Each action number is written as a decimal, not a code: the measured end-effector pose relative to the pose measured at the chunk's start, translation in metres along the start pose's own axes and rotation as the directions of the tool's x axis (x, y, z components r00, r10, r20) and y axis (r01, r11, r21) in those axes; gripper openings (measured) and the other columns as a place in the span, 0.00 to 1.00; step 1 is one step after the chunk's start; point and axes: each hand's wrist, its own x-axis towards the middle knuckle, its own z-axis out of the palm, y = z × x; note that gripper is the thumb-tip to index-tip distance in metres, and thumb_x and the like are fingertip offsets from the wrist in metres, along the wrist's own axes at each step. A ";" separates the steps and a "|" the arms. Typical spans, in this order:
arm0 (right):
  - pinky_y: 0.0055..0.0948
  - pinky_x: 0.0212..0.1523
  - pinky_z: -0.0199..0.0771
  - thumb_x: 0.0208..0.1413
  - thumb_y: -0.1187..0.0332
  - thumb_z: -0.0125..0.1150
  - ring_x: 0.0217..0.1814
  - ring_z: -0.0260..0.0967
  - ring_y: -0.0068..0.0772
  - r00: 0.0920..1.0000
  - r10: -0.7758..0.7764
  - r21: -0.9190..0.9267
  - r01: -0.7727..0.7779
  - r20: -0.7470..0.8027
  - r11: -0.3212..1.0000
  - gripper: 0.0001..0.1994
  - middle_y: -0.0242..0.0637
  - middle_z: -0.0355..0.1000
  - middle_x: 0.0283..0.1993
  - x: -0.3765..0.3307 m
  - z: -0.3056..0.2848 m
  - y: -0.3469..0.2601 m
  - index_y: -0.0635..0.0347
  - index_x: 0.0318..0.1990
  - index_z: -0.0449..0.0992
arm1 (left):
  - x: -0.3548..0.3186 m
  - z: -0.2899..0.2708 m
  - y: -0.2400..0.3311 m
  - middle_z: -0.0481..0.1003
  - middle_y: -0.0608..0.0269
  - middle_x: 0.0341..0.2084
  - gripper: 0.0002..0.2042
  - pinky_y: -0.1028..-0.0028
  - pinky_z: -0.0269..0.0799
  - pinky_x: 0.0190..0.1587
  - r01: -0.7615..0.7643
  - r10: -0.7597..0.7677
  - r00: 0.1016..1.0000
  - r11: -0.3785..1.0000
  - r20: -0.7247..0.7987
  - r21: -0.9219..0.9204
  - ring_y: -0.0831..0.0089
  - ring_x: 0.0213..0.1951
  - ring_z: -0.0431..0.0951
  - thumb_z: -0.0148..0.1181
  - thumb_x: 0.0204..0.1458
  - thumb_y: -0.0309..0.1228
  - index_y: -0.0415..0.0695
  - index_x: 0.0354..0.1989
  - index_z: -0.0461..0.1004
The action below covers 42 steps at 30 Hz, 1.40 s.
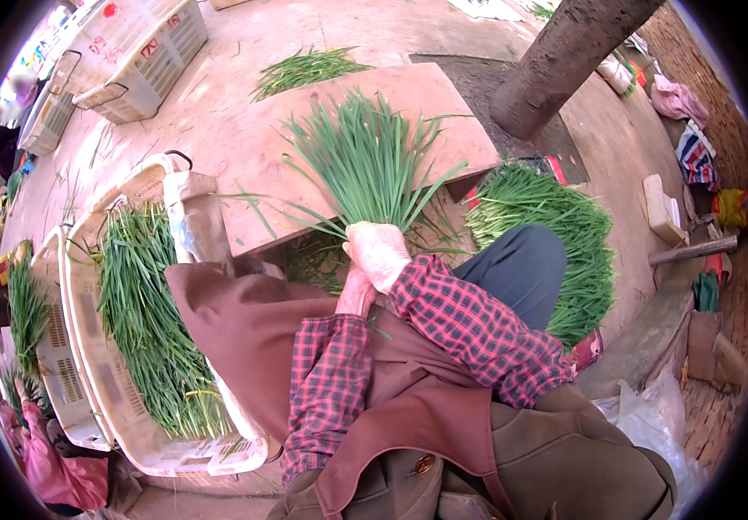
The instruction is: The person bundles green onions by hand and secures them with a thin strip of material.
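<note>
A bunch of long green chives (365, 160) fans out over the wooden board (430, 95), its base gathered in my hands. My right hand (380, 251) is closed round that base, knuckles up. Just below and partly behind it, my left hand (355, 290) also closes at the base; its fingers are largely hidden. The leaf tips spread away from me across the board. A few loose leaves stick out at the sides. More cut chives (317, 260) lie in the shade under the board's near edge.
To my left stands a cream plastic crate (252, 446) holding chives (153, 321). Beside my right knee is a large pile of chives (547, 247). A small heap (309, 69) lies past the board. A tree trunk (556, 69) rises at far right; stacked crates (144, 65) stand far left.
</note>
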 end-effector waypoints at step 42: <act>0.34 0.39 0.75 0.50 0.53 0.70 0.37 0.76 0.41 0.883 -0.468 0.841 0.218 0.047 0.496 0.20 0.43 0.74 0.32 -0.107 -0.173 0.067 0.62 0.36 0.76 | -0.365 0.035 0.095 0.72 0.66 0.20 0.12 0.78 0.57 0.18 0.531 -0.243 0.815 0.677 -0.526 0.509 0.80 0.16 0.65 0.68 0.42 0.19 0.39 0.34 0.74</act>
